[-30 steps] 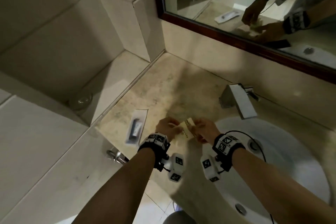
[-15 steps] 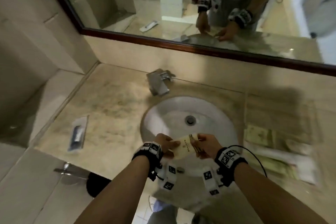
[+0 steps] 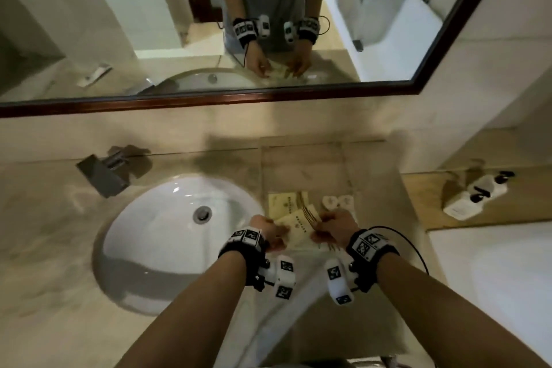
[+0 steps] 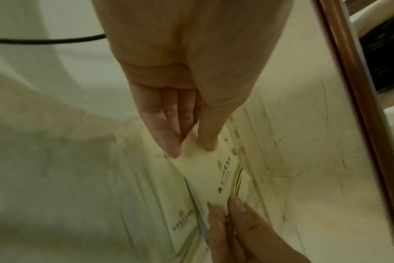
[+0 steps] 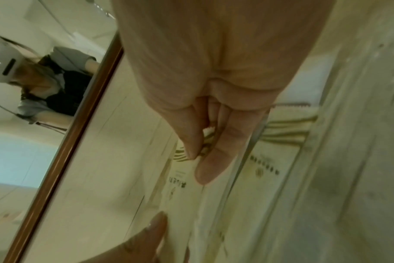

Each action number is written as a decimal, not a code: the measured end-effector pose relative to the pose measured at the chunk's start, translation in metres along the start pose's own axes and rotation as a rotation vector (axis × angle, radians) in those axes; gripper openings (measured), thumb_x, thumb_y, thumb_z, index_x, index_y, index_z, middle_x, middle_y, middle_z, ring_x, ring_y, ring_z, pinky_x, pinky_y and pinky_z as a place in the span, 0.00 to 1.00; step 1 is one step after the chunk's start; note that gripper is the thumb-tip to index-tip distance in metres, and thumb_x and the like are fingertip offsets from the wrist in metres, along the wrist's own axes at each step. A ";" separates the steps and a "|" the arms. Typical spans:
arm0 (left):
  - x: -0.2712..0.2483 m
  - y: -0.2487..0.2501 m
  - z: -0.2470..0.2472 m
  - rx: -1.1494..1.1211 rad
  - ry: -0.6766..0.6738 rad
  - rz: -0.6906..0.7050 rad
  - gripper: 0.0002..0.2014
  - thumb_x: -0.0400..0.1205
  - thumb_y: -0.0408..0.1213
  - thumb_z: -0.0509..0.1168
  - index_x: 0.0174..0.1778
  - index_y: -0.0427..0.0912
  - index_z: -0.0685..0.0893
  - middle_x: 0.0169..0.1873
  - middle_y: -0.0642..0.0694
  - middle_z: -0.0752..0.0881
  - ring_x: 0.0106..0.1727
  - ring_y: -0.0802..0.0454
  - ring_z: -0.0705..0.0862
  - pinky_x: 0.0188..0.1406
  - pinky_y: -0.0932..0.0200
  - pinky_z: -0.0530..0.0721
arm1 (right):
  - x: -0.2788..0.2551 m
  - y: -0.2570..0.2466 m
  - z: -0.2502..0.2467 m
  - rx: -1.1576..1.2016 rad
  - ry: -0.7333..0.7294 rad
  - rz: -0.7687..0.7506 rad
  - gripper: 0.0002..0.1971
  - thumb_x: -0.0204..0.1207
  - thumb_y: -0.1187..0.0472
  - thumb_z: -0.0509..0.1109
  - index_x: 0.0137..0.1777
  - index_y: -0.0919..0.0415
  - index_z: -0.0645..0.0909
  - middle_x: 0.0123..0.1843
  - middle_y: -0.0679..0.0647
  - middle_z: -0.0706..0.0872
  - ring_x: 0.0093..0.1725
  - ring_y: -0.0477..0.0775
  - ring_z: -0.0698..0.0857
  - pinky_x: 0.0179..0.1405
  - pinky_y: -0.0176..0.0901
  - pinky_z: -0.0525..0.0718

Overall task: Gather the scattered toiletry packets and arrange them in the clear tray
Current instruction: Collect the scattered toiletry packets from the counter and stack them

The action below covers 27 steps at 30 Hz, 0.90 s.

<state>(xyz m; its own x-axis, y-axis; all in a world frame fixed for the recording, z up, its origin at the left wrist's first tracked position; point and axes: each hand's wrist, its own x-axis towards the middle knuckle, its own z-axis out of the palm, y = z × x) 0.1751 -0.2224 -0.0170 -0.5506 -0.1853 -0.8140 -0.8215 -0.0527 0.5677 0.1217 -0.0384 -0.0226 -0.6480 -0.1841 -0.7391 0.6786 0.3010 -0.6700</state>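
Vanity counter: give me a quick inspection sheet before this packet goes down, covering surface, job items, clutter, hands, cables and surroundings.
Surface: mottled beige stone counter with an inset white basin.
Job's things: clear tray right of the basin, cream packets and two small white round items already in it; one cream packet held over its near end.
Clutter: white device on the wooden ledge to the right.
Grippers: left hand pinches the held packet's left edge, right hand its right edge.
Cables: black cable looping from the right wristband.
Surroundings: faucet, framed mirror, bathtub in reflection.
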 end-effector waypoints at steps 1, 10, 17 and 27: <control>0.004 0.003 0.008 0.004 0.023 -0.005 0.12 0.73 0.29 0.77 0.51 0.32 0.86 0.40 0.35 0.90 0.34 0.42 0.89 0.31 0.54 0.90 | 0.004 -0.001 -0.009 0.010 0.022 0.016 0.05 0.73 0.77 0.72 0.39 0.70 0.83 0.40 0.64 0.87 0.36 0.60 0.88 0.36 0.48 0.92; 0.036 0.035 0.060 0.090 0.127 0.078 0.06 0.74 0.31 0.77 0.37 0.33 0.87 0.27 0.39 0.87 0.26 0.47 0.86 0.26 0.60 0.88 | 0.039 -0.006 -0.059 -0.146 0.273 0.024 0.11 0.67 0.62 0.80 0.32 0.70 0.86 0.30 0.66 0.90 0.32 0.65 0.91 0.38 0.61 0.92; 0.050 0.043 0.085 0.240 0.197 0.171 0.10 0.74 0.43 0.77 0.38 0.38 0.91 0.26 0.44 0.90 0.28 0.49 0.88 0.28 0.58 0.90 | 0.032 -0.014 -0.073 -0.560 0.444 -0.051 0.15 0.73 0.51 0.75 0.34 0.62 0.81 0.26 0.52 0.80 0.27 0.50 0.78 0.21 0.35 0.72; 0.056 0.051 0.099 0.665 0.304 0.323 0.13 0.79 0.49 0.68 0.54 0.49 0.90 0.49 0.46 0.91 0.53 0.46 0.88 0.52 0.57 0.84 | 0.039 -0.008 -0.080 -0.732 0.490 -0.068 0.10 0.76 0.51 0.68 0.42 0.57 0.74 0.43 0.57 0.84 0.42 0.60 0.83 0.37 0.44 0.78</control>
<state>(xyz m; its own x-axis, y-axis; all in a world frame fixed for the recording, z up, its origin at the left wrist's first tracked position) 0.0879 -0.1381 -0.0459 -0.7909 -0.3555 -0.4980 -0.5968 0.6280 0.4995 0.0631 0.0268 -0.0405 -0.8682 0.1481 -0.4737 0.3506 0.8585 -0.3743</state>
